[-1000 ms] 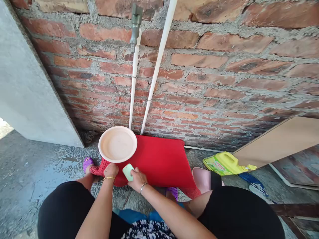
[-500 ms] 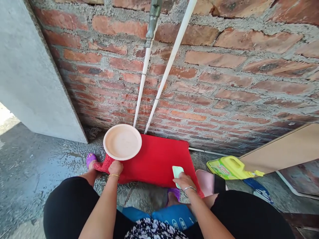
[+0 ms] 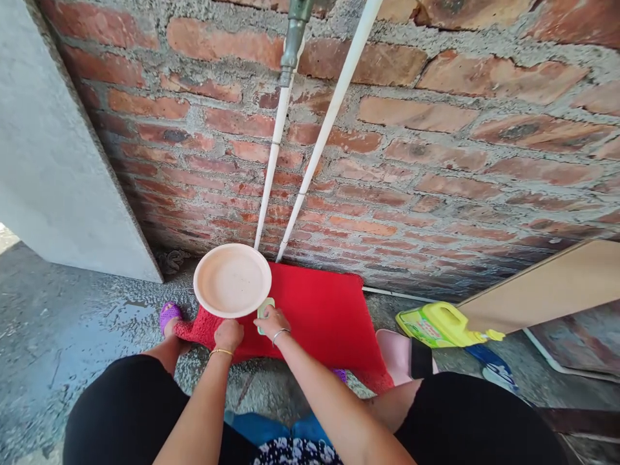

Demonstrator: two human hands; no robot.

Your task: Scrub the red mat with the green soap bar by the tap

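At lower centre of the frame, the right hand (image 3: pixel 273 321) grasps a pale green block (image 3: pixel 266 305) over the red mat (image 3: pixel 322 313). Just left, the left hand (image 3: pixel 229 335) is clenched against the mat; whether it pinches fabric, I cannot tell. Above it sits a pale basin (image 3: pixel 233 281); a yellow jug (image 3: pixel 443 324) lies at lower right.

The right hand (image 3: pixel 272 320) hides much of the pale green block (image 3: pixel 264 309); the right forearm (image 3: pixel 332 397) and red mat (image 3: pixel 320 316) cover most of 1 purple sandal (image 3: pixel 341 374); the frame's top crops the metal tap (image 3: pixel 294 39); the yellow detergent jug's (image 3: pixel 436 326) print is too small to read.
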